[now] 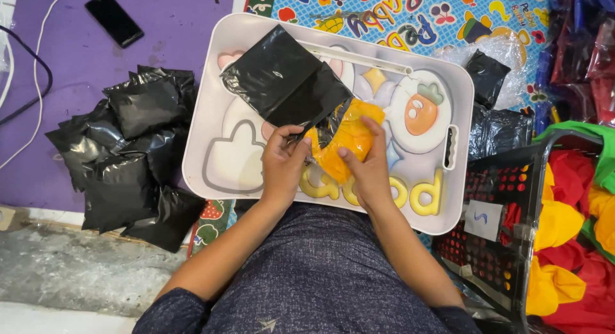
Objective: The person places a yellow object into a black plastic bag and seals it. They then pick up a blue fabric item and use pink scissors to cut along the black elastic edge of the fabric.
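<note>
Below, white tray (211, 116), purple mat (173, 26), seemingly floor

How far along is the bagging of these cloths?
Done: a pile of filled black plastic pouches lies to the person's left. In hand: both hands, left and right, push a folded yellow cloth into a black plastic bag. Left: many yellow and red cloths in the basket.

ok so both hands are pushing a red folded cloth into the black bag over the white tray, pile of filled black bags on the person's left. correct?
Not quite: the cloth is yellow-orange, not red. The head view shows the left hand and right hand working it into the black bag over the white tray, with the pile of black bags on the person's left.
</note>
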